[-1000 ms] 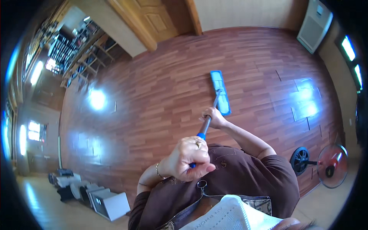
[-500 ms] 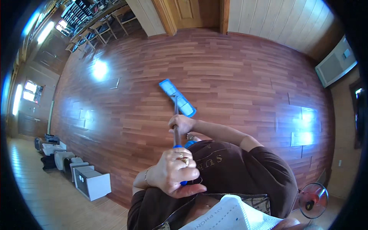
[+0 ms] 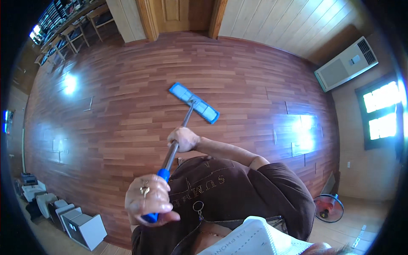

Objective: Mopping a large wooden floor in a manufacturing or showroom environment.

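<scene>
A flat mop with a blue pad (image 3: 205, 111) rests on the brown wood-look floor ahead of me, the pad lying slantwise. From the pad, its metal pole (image 3: 171, 155) slopes down toward my left side. My left hand (image 3: 148, 196), wearing a ring, is closed around the blue grip (image 3: 163, 174) at the top of the pole. Farther down, my right hand (image 3: 183, 139) wraps the bare metal part, with that forearm reaching across my brown top.
White box-like items (image 3: 85, 229) line the left side. Chairs (image 3: 73, 36) stand by a long table at the far left. A wooden door (image 3: 182, 15) is ahead. At right are a pale air conditioner unit (image 3: 346, 63), a window (image 3: 381, 110) and a round fan (image 3: 329, 208).
My view has turned to the right. My left hand has swung left with the grip, so the pole leans more. The mop pad has shifted slightly in view; both hands keep hold.
</scene>
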### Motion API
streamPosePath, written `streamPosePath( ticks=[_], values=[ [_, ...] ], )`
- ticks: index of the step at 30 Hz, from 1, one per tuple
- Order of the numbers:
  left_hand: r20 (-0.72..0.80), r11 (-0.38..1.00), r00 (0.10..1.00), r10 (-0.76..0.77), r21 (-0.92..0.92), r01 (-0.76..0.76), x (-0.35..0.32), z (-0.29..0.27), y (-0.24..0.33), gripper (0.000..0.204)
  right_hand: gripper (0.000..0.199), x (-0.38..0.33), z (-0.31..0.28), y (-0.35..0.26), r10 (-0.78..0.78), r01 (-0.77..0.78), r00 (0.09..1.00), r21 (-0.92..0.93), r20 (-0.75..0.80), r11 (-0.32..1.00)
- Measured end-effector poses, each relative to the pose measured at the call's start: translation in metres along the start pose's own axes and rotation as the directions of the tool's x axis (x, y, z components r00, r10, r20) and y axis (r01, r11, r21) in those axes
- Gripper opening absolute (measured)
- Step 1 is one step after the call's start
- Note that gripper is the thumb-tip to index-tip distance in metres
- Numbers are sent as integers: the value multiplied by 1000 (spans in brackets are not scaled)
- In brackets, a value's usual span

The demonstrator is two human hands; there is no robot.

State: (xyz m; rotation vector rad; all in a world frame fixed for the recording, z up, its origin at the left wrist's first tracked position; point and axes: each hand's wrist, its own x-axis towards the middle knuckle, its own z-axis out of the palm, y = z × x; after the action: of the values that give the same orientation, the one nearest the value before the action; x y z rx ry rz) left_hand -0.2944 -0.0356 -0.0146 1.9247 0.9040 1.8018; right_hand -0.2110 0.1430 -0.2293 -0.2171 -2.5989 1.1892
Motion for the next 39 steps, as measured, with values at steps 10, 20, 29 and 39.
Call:
streamPosePath(
  ticks=[10,20,29,39],
  values=[
    [247,922,922,-297,-175,344,31,29,-162,41,11,-95,-82,126,310,-416,818,-128,-484,900],
    [694,770,657,-295,-234,593,82,110,-254,18,7,-228,-116,200,421,-657,554,-67,-718,750],
    [721,807,643,-257,-205,553,183,111,-299,16,27,-171,-185,233,378,-601,375,88,-847,795],
    [535,915,745,-399,172,366,181,101,-271,18,29,-83,-225,284,215,-358,710,-82,-670,930]
  ],
)
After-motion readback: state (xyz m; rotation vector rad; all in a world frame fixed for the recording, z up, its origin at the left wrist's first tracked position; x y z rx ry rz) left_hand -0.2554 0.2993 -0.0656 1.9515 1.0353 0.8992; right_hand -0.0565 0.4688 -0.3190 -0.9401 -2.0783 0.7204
